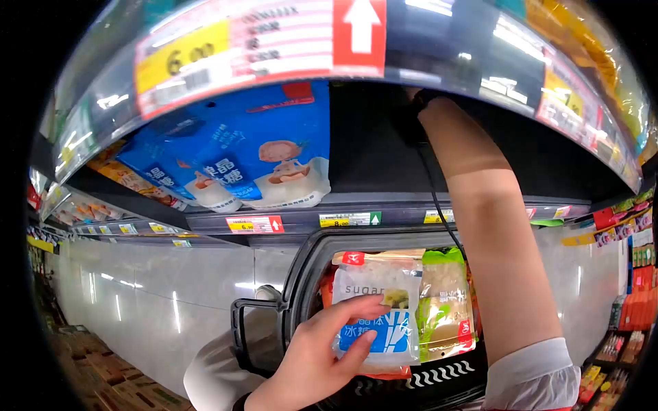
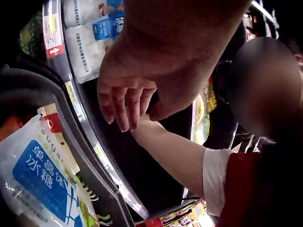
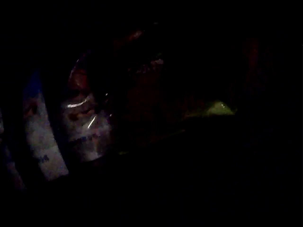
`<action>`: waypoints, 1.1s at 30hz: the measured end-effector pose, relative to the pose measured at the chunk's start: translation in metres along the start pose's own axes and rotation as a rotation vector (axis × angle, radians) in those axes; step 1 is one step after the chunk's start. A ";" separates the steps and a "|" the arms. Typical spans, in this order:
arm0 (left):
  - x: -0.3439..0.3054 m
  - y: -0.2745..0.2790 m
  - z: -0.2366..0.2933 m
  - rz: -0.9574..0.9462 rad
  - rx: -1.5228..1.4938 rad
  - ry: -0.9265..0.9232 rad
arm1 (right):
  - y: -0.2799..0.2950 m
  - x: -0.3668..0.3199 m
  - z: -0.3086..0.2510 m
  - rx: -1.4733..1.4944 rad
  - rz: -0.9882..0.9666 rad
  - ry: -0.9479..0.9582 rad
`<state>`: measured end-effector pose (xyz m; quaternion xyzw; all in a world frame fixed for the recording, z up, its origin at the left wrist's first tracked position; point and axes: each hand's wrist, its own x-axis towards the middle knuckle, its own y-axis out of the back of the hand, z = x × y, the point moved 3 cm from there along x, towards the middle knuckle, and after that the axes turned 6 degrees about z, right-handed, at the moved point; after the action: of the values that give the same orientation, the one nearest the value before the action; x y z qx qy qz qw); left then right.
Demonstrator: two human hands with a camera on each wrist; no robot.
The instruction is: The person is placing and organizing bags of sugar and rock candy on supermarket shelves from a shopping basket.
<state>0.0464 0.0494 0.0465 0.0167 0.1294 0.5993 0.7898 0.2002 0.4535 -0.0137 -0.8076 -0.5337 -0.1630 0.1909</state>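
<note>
My left hand (image 1: pixel 375 320) hovers in front of a white sugar bag with a blue label (image 1: pixel 384 288) that stands in a black basket (image 1: pixel 301 264). In the left wrist view the left hand (image 2: pixel 142 111) has loosely bent fingers with nothing between them, and the sugar bag (image 2: pixel 38 175) lies below it in the basket (image 2: pixel 90 156). My right forearm (image 1: pixel 480 205) reaches up into a dark shelf bay; the shelf rim hides the hand. The right wrist view is almost black.
Blue and white bags (image 1: pixel 240 157) fill the shelf to the left of my right arm. A green-topped bag (image 1: pixel 445 301) stands behind the sugar bag. Price-tag rails (image 1: pixel 349 219) edge the shelves. Cardboard boxes (image 1: pixel 103 370) lie on the floor at left, and stocked shelves (image 1: pixel 637 274) stand at right.
</note>
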 end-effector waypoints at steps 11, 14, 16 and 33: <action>-0.001 -0.011 -0.002 -0.058 0.023 -0.005 | -0.014 -0.021 -0.002 -0.074 -0.047 0.015; -0.001 -0.011 -0.003 -0.054 0.033 -0.015 | -0.012 -0.019 -0.002 -0.072 -0.047 0.005; -0.002 -0.009 -0.002 -0.048 0.019 0.003 | -0.010 -0.016 -0.001 -0.066 -0.047 -0.002; 0.003 -0.017 -0.007 -0.036 -0.047 -0.059 | 0.033 -0.006 -0.014 0.056 -0.122 -0.114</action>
<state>0.0617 0.0467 0.0357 0.0134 0.0925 0.5870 0.8042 0.2280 0.4300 -0.0090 -0.7760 -0.5961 -0.1129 0.1722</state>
